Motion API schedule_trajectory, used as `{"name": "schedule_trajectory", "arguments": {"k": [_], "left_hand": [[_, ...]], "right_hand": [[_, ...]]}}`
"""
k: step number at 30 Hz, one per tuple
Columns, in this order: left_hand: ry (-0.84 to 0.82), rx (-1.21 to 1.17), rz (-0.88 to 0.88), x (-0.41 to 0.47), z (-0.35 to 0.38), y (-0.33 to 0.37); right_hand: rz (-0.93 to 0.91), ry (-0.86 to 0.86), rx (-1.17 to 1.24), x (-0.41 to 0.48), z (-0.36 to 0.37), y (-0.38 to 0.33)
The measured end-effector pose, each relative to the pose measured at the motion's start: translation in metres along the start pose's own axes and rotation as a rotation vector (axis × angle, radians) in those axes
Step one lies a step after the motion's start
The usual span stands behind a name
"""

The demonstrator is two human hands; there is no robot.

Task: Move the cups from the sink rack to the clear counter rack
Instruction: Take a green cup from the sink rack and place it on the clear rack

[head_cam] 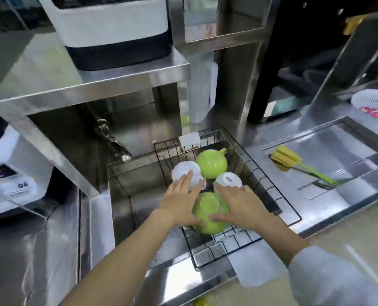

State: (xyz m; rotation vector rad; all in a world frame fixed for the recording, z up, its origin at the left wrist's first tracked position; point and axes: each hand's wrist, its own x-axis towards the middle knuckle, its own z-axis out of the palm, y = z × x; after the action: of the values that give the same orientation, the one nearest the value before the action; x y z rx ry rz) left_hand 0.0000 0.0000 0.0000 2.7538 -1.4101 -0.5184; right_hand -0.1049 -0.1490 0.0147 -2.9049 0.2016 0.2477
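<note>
A black wire sink rack (269, 186) sits over the sink and holds several upside-down cups. A green cup (211, 164) is at the back, a white cup (184, 172) at the left and another white cup (229, 180) at the right. The nearest green cup (209, 214) lies between my hands. My left hand (179, 202) touches its left side, with fingers reaching over the left white cup. My right hand (241, 205) presses its right side, thumb under the front. The clear counter rack is not recognisable in this view.
A steel shelf (88, 85) with a white and black machine (115, 29) overhangs the sink at the left. A clear plastic jug (202, 91) hangs behind the rack. A yellow-green brush (294, 163) lies on the steel counter at the right, near a white basket (373, 104).
</note>
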Motion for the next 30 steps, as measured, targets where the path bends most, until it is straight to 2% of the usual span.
{"name": "schedule_trajectory", "arguments": {"k": [2,5,10,12,18,22,26,30], "left_hand": [[-0.080,0.049,-0.021,0.004,0.007,0.004],[-0.083,0.116,-0.018,0.011,0.017,0.013],[-0.159,0.167,-0.077,0.021,0.019,0.026],[-0.176,0.194,-0.074,0.023,0.021,0.028],[-0.114,0.104,-0.044,0.022,0.020,0.028],[-0.095,0.036,-0.050,0.017,0.015,0.030],[-0.039,-0.050,-0.060,0.010,-0.004,0.027],[0.098,-0.072,-0.095,-0.007,-0.045,0.014]], "right_hand": [[0.028,-0.099,0.008,0.004,0.007,0.002],[0.028,-0.166,0.025,0.008,0.018,0.005],[0.049,-0.221,0.084,0.013,0.024,0.005],[0.036,-0.213,0.039,0.015,0.030,0.005],[-0.021,-0.062,-0.035,0.019,0.046,0.007],[-0.033,-0.111,-0.075,0.016,0.037,0.012],[-0.062,-0.116,-0.064,0.017,0.015,0.012],[-0.127,-0.025,0.051,0.025,-0.028,0.002]]}}
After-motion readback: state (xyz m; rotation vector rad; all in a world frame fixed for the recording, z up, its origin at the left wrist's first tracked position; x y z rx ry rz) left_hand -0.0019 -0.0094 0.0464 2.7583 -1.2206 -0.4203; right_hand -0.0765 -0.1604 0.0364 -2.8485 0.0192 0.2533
